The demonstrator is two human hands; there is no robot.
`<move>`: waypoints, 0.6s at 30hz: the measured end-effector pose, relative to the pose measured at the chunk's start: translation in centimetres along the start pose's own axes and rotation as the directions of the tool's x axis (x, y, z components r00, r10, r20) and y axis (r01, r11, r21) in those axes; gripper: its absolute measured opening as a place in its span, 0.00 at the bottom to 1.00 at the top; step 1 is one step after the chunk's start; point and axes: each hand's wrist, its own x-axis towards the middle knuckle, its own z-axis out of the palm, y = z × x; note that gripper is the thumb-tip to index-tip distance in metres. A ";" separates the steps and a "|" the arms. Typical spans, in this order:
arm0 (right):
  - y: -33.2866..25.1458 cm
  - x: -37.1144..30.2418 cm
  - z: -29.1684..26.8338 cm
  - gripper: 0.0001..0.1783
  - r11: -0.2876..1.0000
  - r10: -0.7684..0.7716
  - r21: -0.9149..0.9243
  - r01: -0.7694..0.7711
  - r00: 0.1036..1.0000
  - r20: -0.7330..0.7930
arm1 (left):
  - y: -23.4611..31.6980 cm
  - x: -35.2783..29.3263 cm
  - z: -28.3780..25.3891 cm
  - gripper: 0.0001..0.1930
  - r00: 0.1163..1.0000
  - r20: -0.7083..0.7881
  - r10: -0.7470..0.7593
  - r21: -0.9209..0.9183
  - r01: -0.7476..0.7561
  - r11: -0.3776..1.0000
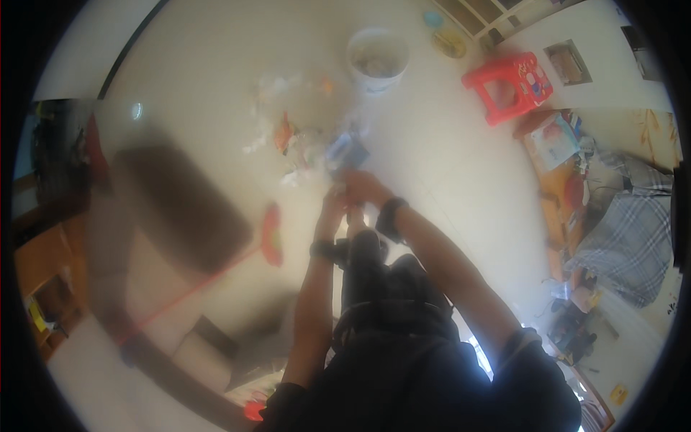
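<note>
My left hand [332,207] and my right hand [368,189] meet in front of my body, fingers curled in close together. Haze blurs the view, and whatever lies between the fingers is hidden. Just beyond them is a blurry blue-grey object [347,150]; I cannot tell whether my right hand touches it or it lies on the floor. Scattered white scraps [291,176] and an orange-red piece [283,135] lie on the pale floor past my hands. Both wrists wear dark bands.
A red broom [271,234] with a long thin handle lies to the left, near a dark brown rectangular shape [183,209]. A white bucket [378,78] stands ahead. At the far right is a red plastic stool [507,86], and a cluttered wooden desk [551,194] stands nearer.
</note>
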 end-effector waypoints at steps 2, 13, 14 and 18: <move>4.1 -1.6 -1.4 0.18 0.971 0.077 -0.234 -0.058 0.995 0.071 | 2.5 3.2 5.5 0.21 0.933 0.130 -0.335 -0.467 0.355 0.810; -1.1 -0.3 -8.8 0.14 0.963 -0.247 -0.138 0.233 0.965 -0.093 | 15.1 1.3 10.2 0.22 0.931 -0.064 -0.361 -0.251 0.335 0.908; -1.8 -0.3 -9.7 0.14 0.953 -0.283 -0.135 0.270 0.955 -0.085 | 15.3 1.5 10.9 0.22 0.932 -0.099 -0.347 -0.247 0.315 0.916; -4.2 -1.7 -15.1 0.15 0.932 -0.361 -0.083 0.353 0.927 -0.104 | 16.4 2.1 14.0 0.21 0.936 -0.214 -0.281 -0.198 0.241 0.950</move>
